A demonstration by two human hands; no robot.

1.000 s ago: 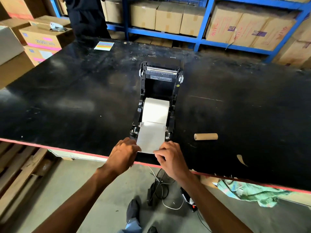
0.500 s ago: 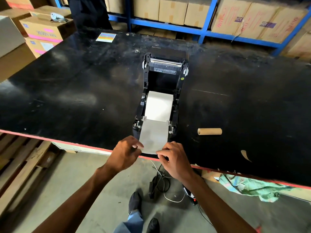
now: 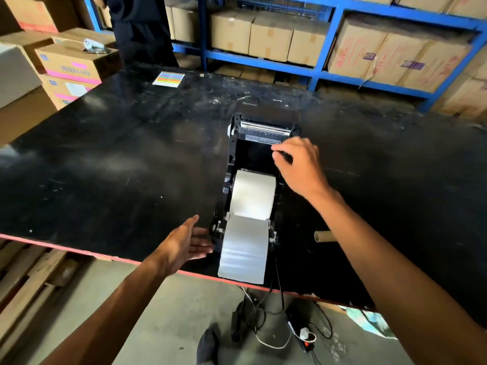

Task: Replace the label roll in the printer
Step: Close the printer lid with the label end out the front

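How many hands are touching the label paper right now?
0. The left hand rests beside the printer; the right hand reaches toward its open lid.

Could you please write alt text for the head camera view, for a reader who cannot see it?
An open label printer sits on a black table, a white label roll loaded and its strip hanging over the near edge. The right hand reaches for the raised lid; the left hand, open, is beside the printer's front. A cardboard core lies to the right.
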